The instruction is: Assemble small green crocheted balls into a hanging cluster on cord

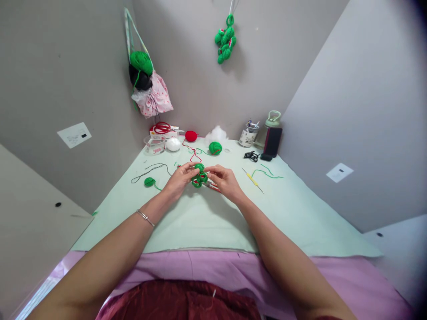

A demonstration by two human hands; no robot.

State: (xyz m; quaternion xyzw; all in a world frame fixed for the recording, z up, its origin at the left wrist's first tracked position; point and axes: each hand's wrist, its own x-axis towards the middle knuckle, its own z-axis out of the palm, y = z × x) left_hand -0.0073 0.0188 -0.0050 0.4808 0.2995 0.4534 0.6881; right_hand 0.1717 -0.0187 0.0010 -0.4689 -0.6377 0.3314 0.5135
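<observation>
A small green crocheted piece with red and white patches point(199, 181) is up between my two hands, over the middle of the table. My left hand point(182, 178) pinches it from the left side. On the right, the bent fingertips of my right hand point(224, 180) meet at its edge; whether they grip the piece or a strand of yarn is too small to tell. Partly hidden under my right hand lies a tool with orange-red handles point(213, 186). Red yarn point(195, 155) loops on the table just beyond the piece.
A yellow-handled crochet hook point(252, 179) lies to the right beside cut green yarn. Left are a small green yarn ball point(150, 182) and a dark cord. Along the back stand red scissors point(162, 128), a red ball point(191, 136), a green ball point(215, 148), a pen cup point(248, 136) and a phone point(272, 142).
</observation>
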